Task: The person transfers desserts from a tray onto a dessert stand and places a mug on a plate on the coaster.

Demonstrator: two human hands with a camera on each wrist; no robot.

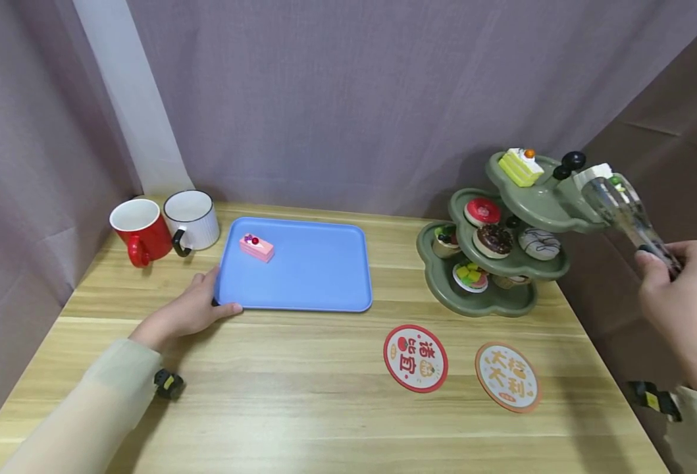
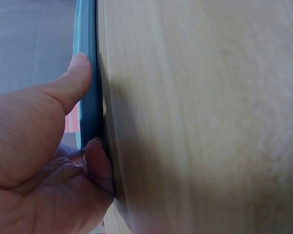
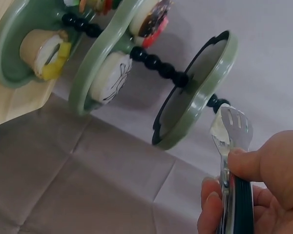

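Observation:
My left hand [image 1: 197, 306] holds the near left corner of a blue tray [image 1: 307, 276]; the thumb lies along its rim in the left wrist view. On the tray sits a small pink cake slice [image 1: 257, 247] with a red berry on top. At the right, my right hand [image 1: 688, 303] grips metal tongs [image 1: 632, 214] with a dark handle [image 3: 242, 204]. A white cake piece [image 1: 592, 174] with a green topping is between the tong ends, at the top tier's right side. Whether it touches the tier cannot be told.
A green three-tier stand [image 1: 552, 204] holds a yellow cake slice [image 1: 521, 167], a chocolate donut [image 1: 493, 241] and other sweets. Two round coasters [image 1: 416, 382] [image 1: 508, 376] lie in front of it. A red mug [image 1: 147, 234] and a white mug [image 1: 197, 220] stand at the back left.

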